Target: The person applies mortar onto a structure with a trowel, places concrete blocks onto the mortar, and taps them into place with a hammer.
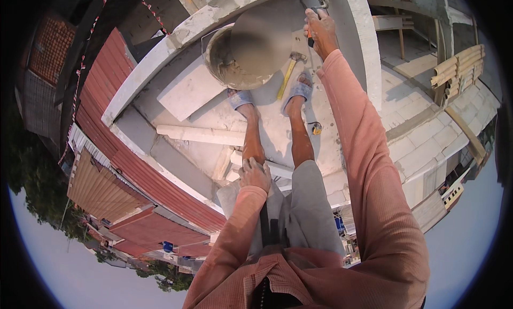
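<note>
My right hand [321, 33] reaches to the top of the view, its fingers wrapped round the orange-and-black handle of a trowel [310, 40]. The trowel's bent metal neck shows beside the wall; its blade cannot be made out. Low down, my left hand [255, 175] lies on my left knee with its fingers spread, holding nothing. A mortar bucket [218, 44] stands ahead of my left foot, wet grey mortar inside. A blurred grey round patch covers part of it. By my right foot lies a hammer [288, 76] with a yellow handle.
A tape measure [316, 128] lies right of my right leg. A pale block [189, 90] and a long white strip [200, 134] lie to the left. Low white walls [352, 36] enclose this ledge. Beyond the left wall, red metal roofs [107, 68] sit lower down.
</note>
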The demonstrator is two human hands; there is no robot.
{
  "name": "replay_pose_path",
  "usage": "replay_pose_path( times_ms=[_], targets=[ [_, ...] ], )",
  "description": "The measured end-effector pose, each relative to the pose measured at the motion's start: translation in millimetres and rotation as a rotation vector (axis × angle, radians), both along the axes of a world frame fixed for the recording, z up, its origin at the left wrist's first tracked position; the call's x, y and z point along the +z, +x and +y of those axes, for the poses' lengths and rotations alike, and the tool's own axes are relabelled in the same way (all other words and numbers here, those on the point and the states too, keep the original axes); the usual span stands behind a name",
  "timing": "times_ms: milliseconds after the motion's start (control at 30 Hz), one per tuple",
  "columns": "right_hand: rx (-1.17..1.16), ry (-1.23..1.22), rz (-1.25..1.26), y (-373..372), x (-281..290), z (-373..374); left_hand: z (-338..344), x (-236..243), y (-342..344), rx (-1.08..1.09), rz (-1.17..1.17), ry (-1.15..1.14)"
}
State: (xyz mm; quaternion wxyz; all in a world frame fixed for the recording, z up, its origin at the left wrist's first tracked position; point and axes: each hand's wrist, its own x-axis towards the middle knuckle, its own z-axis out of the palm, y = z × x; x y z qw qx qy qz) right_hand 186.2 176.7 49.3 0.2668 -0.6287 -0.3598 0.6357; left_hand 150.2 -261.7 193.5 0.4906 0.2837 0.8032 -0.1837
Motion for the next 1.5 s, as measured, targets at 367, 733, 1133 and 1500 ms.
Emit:
replay_pose_path(
  times_ms=[367, 733, 1133, 1500],
  targets=[
    [-0.182, 0.05, -0.125, 48, -58, -47, 1, -5, -9, 0.017, -0.053, -0.03],
    [0.329, 0.276, -0.824, 130, 51, -164, -17, -11, -21, 0.009, -0.043, 0.03],
    [1.835, 0.643, -1.008, -31, 67, -91, -19, -8, -27, 0.115, -0.107, -0.019],
    [1.326, 0.311, -0.665, -9, 23, -188, -19, -6, -27, 0.09, -0.088, -0.008]
  ],
)
